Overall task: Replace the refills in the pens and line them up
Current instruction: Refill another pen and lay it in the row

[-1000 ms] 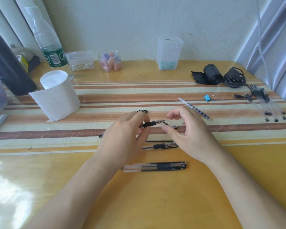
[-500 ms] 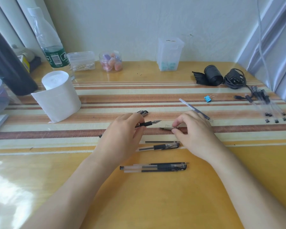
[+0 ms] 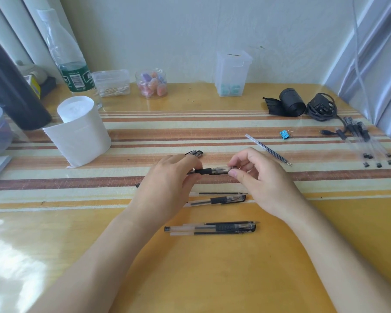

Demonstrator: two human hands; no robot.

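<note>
Just above the striped cloth [image 3: 144,136], both hands meet on one clear-barrelled pen with a black rubber grip [image 3: 207,171], held level and crosswise a little off the yellow wooden surface [image 3: 212,279]. The left hand [image 3: 167,186] has its fingers curled round the barrel, thumb and forefinger closing at the black grip. The right hand [image 3: 260,179] pinches the pen's right end, where a clear cap [image 3: 223,170] sits, between thumb tip and curled fingertips; whether the cap is pushed fully home cannot be told.

Nearer the person, a second clear pen with a black grip [image 3: 217,199] lies flat at the edge of the cloth, its capped end to the right. A thin black loose refill [image 3: 221,193] lies parallel just beside it on the far side. Nearer again, on bare wood, a tight bundle of pen and refills [image 3: 212,228] lies parallel to those.

Just behind the left hand's fingers, a few small black caps [image 3: 195,153] rest on the cloth. To the right a pair of slim dark refills [image 3: 267,152] lies slantwise, with a small blue binder clip [image 3: 285,134] beyond them and a fan of clear pens [image 3: 366,143] near the surface's right edge. A white roll of tissue paper [image 3: 79,129] stands at the left
</note>
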